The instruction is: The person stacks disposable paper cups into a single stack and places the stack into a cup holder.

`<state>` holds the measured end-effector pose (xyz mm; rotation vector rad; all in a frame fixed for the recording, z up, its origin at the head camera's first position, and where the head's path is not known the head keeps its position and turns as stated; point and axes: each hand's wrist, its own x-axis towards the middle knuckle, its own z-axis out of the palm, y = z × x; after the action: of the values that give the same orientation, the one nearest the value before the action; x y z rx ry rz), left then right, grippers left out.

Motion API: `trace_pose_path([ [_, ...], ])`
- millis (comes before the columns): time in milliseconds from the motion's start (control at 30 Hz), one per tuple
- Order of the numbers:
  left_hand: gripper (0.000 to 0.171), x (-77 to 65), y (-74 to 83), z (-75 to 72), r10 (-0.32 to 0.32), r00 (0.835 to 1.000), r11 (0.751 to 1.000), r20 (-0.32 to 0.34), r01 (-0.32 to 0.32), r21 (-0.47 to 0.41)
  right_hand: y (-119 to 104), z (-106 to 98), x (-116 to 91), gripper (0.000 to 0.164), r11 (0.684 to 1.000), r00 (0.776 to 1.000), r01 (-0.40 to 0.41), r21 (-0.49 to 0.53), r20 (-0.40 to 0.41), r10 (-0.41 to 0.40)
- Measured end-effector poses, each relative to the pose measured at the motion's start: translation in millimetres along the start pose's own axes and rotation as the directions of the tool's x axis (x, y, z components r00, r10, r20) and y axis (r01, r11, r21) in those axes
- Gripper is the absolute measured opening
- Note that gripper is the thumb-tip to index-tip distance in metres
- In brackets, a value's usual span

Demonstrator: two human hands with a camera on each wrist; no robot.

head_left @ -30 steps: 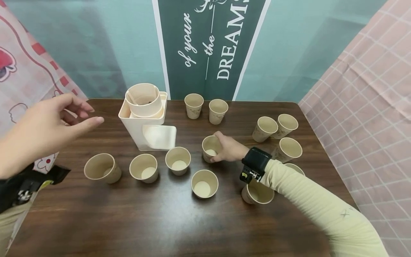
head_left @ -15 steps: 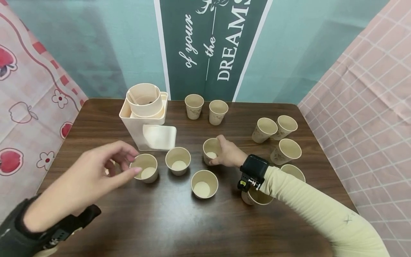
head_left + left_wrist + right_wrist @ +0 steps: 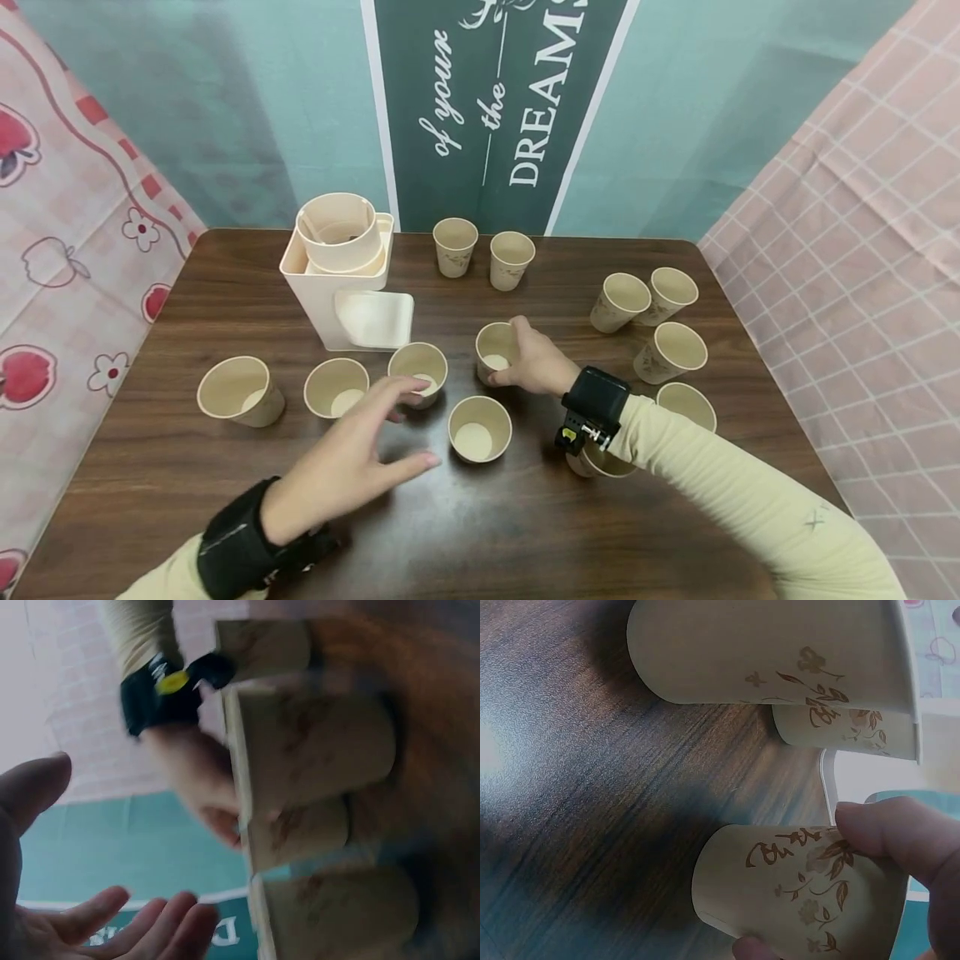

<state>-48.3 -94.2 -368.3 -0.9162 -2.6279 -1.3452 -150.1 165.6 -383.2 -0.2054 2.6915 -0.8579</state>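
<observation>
My right hand point(image 3: 540, 360) grips a beige paper cup point(image 3: 493, 343) in the middle of the table. Its thumb and a fingertip press the flower-printed wall of that cup point(image 3: 780, 881) in the right wrist view, and the cup stands upright. My left hand point(image 3: 352, 458) is spread with nothing in it. It hovers left of the front paper cup point(image 3: 480, 429), its thumb a little apart from the rim. Past the left fingertips stands another paper cup point(image 3: 417, 367), partly covered by them. The left wrist view is blurred, with the left fingers point(image 3: 154, 934) apart from the cups.
A cream dispenser-like container point(image 3: 330, 275) with a round top and a scoop-shaped tray stands at the back left. Two cups point(image 3: 512, 260) are behind my right hand. Several cups point(image 3: 670, 354) stand at the right, one partly under my right wrist. Two more point(image 3: 242, 392) stand at the left.
My left hand has swept from the far left, past the left cups, toward the front cup. My right hand keeps its grip on the cup, which has shifted only slightly toward me.
</observation>
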Motion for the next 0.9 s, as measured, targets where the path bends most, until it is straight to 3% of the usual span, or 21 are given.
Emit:
trace_pose_path([
  [167,0.083,10.3,0.5,28.1,0.083,0.996,0.992,0.011,-0.084,0.096,1,-1,1,0.077,1.000,1.000,0.009,0.005,-0.005,-0.009],
  [433,0.095,24.5,-1.7,56.8,0.097,0.989,0.966,0.112,-0.121,0.230,2,-1,-1,0.079,0.999,0.999,0.037,-0.033,0.005,-0.037],
  [600,0.098,27.3,-5.4,65.7,0.096,0.987,0.956,0.125,-0.126,0.265,2,-3,-2,0.080,0.997,0.998,0.064,-0.044,0.001,-0.064],
  [900,0.087,26.2,-9.2,67.6,0.040,0.992,0.969,0.123,-0.069,0.238,8,-2,-2,0.088,0.987,0.987,0.156,-0.048,-0.016,-0.157],
])
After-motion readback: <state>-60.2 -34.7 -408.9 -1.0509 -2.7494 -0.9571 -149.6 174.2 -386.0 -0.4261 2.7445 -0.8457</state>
